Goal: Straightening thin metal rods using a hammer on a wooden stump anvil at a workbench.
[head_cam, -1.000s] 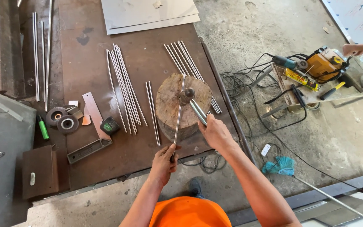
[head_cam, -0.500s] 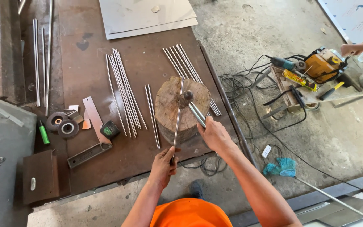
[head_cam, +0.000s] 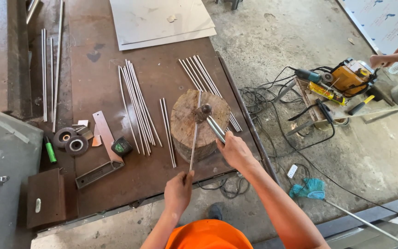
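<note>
A round wooden block (head_cam: 185,127) stands on the brown metal table (head_cam: 97,83). My left hand (head_cam: 178,189) grips the near end of a thin steel rod (head_cam: 194,133) that lies across the block's top. My right hand (head_cam: 235,150) holds a metal-handled hammer (head_cam: 212,122), whose head rests on the rod near the block's far side. My forearms and an orange shirt show at the bottom.
Bundles of thin rods (head_cam: 137,103) lie left, right and far left of the block. Grinding discs (head_cam: 70,140), a tape measure (head_cam: 121,146), a square (head_cam: 100,168), a sheet (head_cam: 162,20) and grey boxes (head_cam: 5,175) occupy the table. Tools, cables and another person's hand (head_cam: 378,60) are on the right.
The hammer head has come down slightly onto the rod on the block. Both hands stay in nearly the same place.
</note>
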